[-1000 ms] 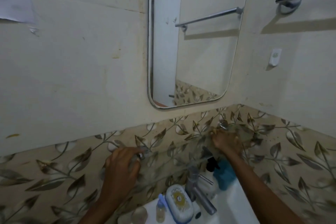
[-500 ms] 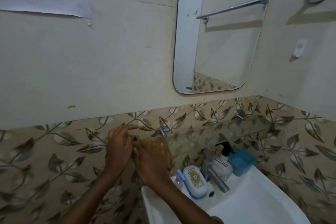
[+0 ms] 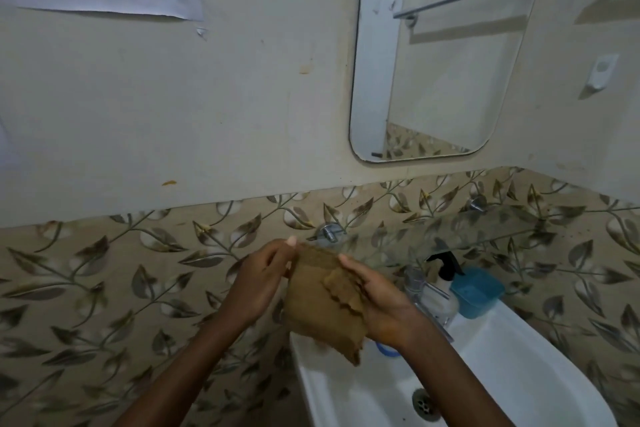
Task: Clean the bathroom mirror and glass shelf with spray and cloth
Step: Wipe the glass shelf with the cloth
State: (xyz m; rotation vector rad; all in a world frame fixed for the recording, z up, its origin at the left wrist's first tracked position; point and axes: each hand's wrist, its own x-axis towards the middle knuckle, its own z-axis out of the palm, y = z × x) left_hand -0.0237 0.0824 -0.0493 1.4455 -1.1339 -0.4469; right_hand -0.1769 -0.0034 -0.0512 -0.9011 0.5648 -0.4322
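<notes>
Both hands on the cloth (image 3: 318, 302): left hand (image 3: 258, 282) pinches its top edge, right hand (image 3: 379, 302) grips the other side, over the sink (image 3: 526, 350), just below the glass shelf (image 3: 485, 227); fold it into 1 flat pad, clean face out, before wiping

A bathroom is showing itself: a white basin (image 3: 540, 367) is sitting under the right grip (image 3: 381, 305), a tap (image 3: 414, 279) beside it, a mirror (image 3: 450, 62) hanging above, leafy tiles (image 3: 138, 270) running behind.

Left grip (image 3: 258, 282) and right grip (image 3: 377, 305) held close, forearms converging, fingers pinching.
</notes>
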